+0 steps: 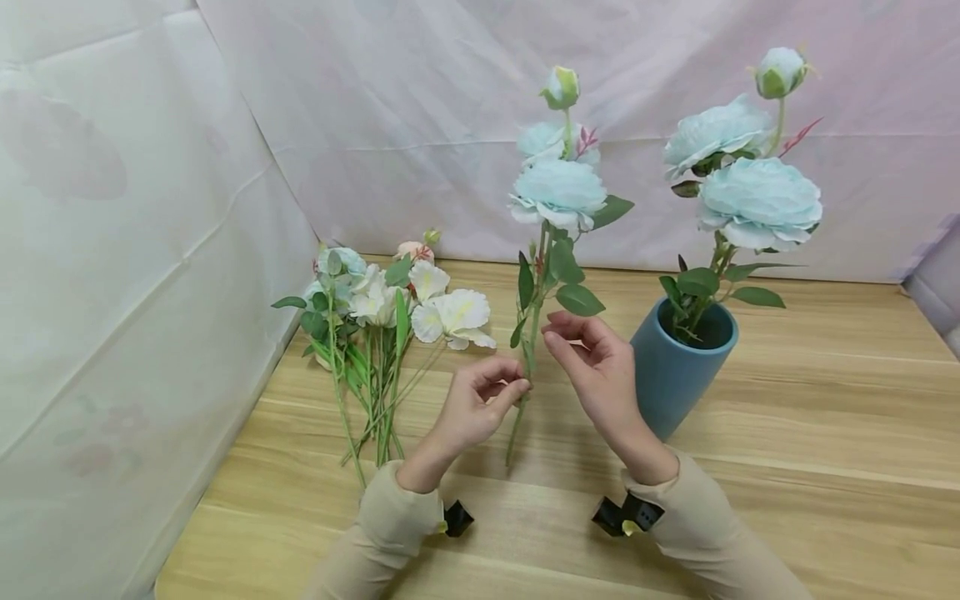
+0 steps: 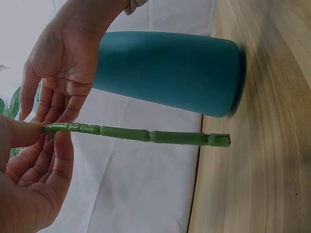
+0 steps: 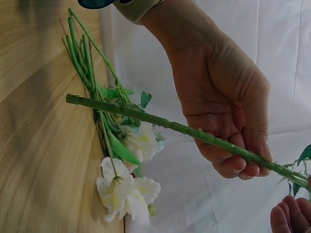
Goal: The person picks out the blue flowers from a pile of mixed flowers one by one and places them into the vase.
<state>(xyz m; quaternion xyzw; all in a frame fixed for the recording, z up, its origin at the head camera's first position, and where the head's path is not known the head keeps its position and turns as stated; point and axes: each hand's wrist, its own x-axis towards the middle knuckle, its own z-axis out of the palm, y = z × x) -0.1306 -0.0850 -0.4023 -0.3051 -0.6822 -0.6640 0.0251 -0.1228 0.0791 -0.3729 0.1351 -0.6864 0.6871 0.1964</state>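
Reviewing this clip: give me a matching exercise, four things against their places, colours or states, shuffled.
1. left hand
2. vase
3. white flowers
4. sleeves

A. lying on the table, on the person's left
B. beige
C. pinching a flower stem
D. blue, holding pale-blue blooms

Pairs: 1-C, 2-D, 3-A, 4-B

Nothing legible in any of the three views: no text, labels, brands, numbers or signs. Black wrist device (image 1: 643, 510), just behind the right hand (image 1: 597, 372): faint pale marks, too small to read.
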